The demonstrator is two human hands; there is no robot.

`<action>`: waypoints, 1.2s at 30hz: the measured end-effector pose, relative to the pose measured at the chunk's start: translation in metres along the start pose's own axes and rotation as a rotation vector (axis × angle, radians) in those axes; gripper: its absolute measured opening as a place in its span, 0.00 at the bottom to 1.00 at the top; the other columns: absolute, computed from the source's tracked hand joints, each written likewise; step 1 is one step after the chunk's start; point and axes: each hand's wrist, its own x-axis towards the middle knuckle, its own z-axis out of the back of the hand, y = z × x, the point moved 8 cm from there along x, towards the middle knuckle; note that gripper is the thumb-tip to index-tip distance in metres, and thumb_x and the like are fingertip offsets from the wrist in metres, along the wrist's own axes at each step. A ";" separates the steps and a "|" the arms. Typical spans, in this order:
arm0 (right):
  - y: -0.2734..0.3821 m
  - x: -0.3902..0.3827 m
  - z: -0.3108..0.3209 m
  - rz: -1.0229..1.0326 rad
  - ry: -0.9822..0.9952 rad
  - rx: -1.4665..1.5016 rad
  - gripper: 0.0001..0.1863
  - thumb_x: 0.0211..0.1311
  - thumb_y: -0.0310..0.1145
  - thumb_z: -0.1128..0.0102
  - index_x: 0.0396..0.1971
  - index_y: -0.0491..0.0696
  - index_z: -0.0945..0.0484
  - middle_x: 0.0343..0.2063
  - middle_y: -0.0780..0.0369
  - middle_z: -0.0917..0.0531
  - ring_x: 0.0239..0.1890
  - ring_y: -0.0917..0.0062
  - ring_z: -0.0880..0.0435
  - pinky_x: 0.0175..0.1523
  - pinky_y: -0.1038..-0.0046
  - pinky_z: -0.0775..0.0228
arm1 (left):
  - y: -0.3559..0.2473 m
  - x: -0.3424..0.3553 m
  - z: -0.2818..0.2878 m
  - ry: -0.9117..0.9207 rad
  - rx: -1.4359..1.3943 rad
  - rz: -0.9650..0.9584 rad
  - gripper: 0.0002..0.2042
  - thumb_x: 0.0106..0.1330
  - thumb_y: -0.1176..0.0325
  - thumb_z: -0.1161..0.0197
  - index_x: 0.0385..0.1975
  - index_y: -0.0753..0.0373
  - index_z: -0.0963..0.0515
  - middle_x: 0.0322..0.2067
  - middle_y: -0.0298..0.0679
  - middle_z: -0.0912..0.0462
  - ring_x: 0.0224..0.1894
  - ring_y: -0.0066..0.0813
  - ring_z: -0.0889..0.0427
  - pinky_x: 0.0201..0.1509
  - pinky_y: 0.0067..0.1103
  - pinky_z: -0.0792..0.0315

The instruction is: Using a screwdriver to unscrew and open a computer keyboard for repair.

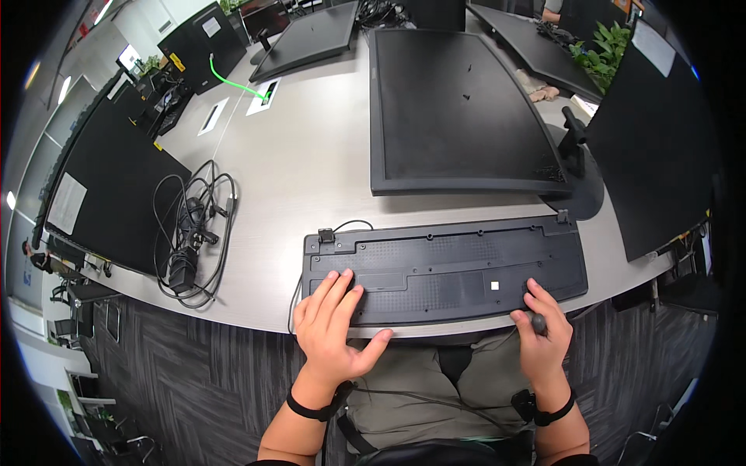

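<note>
Currently a black keyboard [451, 272] lies underside up along the near edge of the desk [303, 171], right in front of the seated person, its two far corners bearing small feet [326, 235] and a white square [494, 286] showing on its right half. The left hand [332, 330] grasps nothing: it is spread, its fingers laid over the keyboard's near left part while the thumb reaches out sideways by the near edge. The right hand [546, 334], at the near right part, is closed around a small dark tool [538, 322] with a rounded handle, pinched between thumb and fingers; its tip cannot be made out. Each wrist wears a black band [308, 410]. A thin cable [355, 222] loops out behind the keyboard's far left corner, and another stretch runs down beside its left end. Just beyond the keyboard is a large dark monitor [458, 109], with little dark bits on it too small to identify, and a stand [573, 147] at its right. Well to the left, a tangle of black cords with a power adapter [183, 268] rests near a black panel [116, 175]. Farther off, a green cable [233, 82] curves toward a desk opening.
</note>
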 end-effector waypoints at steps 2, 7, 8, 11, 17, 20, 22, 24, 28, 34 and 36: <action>0.003 0.002 0.001 -0.030 0.014 0.020 0.17 0.56 0.18 0.26 0.47 0.37 0.18 0.53 0.46 0.14 0.54 0.55 0.12 0.61 0.66 0.20 | 0.006 -0.002 0.007 0.016 -0.123 0.040 0.28 0.52 0.54 0.24 0.50 0.66 0.18 0.60 0.52 0.18 0.65 0.51 0.22 0.64 0.36 0.34; 0.000 0.002 0.014 -0.292 -0.002 0.435 0.19 0.63 0.18 0.31 0.55 0.38 0.21 0.61 0.55 0.18 0.49 0.81 0.15 0.51 0.79 0.22 | 0.044 0.002 0.030 0.085 -0.322 0.229 0.26 0.58 0.67 0.28 0.57 0.70 0.23 0.69 0.60 0.30 0.74 0.57 0.33 0.77 0.42 0.41; -0.002 0.006 0.028 -0.310 -0.037 0.410 0.19 0.63 0.18 0.31 0.55 0.38 0.21 0.60 0.56 0.18 0.45 0.84 0.17 0.47 0.81 0.24 | 0.055 0.004 0.034 0.104 -0.322 0.295 0.28 0.59 0.66 0.26 0.59 0.71 0.23 0.70 0.62 0.32 0.73 0.59 0.33 0.76 0.41 0.40; -0.007 0.024 0.067 -0.295 -0.132 0.392 0.16 0.64 0.18 0.32 0.52 0.39 0.19 0.50 0.63 0.14 0.31 0.94 0.30 0.34 0.87 0.39 | 0.064 0.012 0.038 0.147 -0.333 0.267 0.42 0.53 0.61 0.21 0.68 0.69 0.30 0.75 0.63 0.42 0.76 0.60 0.39 0.76 0.42 0.41; -0.046 0.066 0.107 -0.453 -0.192 0.467 0.10 0.69 0.29 0.33 0.46 0.42 0.17 0.30 0.70 0.20 0.34 0.91 0.25 0.37 0.85 0.38 | -0.021 0.007 0.003 0.271 -0.102 -0.200 0.38 0.54 0.55 0.22 0.65 0.64 0.27 0.71 0.59 0.33 0.74 0.59 0.36 0.71 0.47 0.43; -0.057 0.074 0.090 -0.567 -0.150 0.623 0.10 0.72 0.30 0.36 0.49 0.46 0.20 0.27 0.74 0.23 0.23 0.95 0.33 0.26 0.85 0.48 | -0.067 0.007 -0.018 0.255 -0.116 -0.226 0.43 0.56 0.55 0.23 0.69 0.71 0.33 0.70 0.62 0.34 0.73 0.62 0.35 0.73 0.48 0.44; -0.054 0.089 0.078 -0.531 -0.094 0.636 0.08 0.72 0.31 0.36 0.46 0.46 0.20 0.26 0.75 0.23 0.18 0.96 0.38 0.23 0.85 0.52 | -0.087 0.010 -0.034 0.322 -0.078 -0.202 0.43 0.60 0.49 0.27 0.70 0.69 0.33 0.72 0.64 0.37 0.74 0.62 0.37 0.72 0.50 0.45; -0.058 0.108 0.068 -0.600 -0.023 0.634 0.08 0.72 0.31 0.35 0.45 0.46 0.20 0.25 0.75 0.23 0.18 0.96 0.38 0.22 0.85 0.52 | -0.094 0.019 -0.045 0.344 0.010 -0.200 0.40 0.61 0.44 0.30 0.69 0.63 0.29 0.71 0.63 0.35 0.73 0.64 0.37 0.72 0.51 0.44; -0.048 0.157 0.065 -0.494 0.125 0.756 0.07 0.71 0.31 0.34 0.44 0.46 0.19 0.22 0.75 0.26 0.15 0.94 0.40 0.20 0.84 0.54 | -0.081 0.032 -0.048 0.334 0.076 -0.122 0.37 0.62 0.40 0.32 0.66 0.59 0.24 0.69 0.60 0.32 0.73 0.67 0.37 0.72 0.54 0.44; -0.056 0.213 0.039 -0.458 0.373 0.359 0.09 0.62 0.32 0.29 0.37 0.43 0.14 0.21 0.71 0.22 0.22 0.89 0.29 0.28 0.80 0.42 | -0.056 0.032 -0.046 0.308 0.132 -0.058 0.37 0.61 0.40 0.32 0.65 0.59 0.22 0.69 0.59 0.31 0.72 0.66 0.36 0.74 0.54 0.45; -0.068 0.228 0.022 -0.459 0.457 0.144 0.09 0.59 0.33 0.28 0.34 0.42 0.12 0.23 0.68 0.18 0.26 0.84 0.23 0.33 0.77 0.35 | -0.053 0.034 -0.044 0.282 0.143 -0.065 0.36 0.61 0.40 0.32 0.65 0.57 0.22 0.69 0.57 0.30 0.72 0.65 0.35 0.73 0.53 0.44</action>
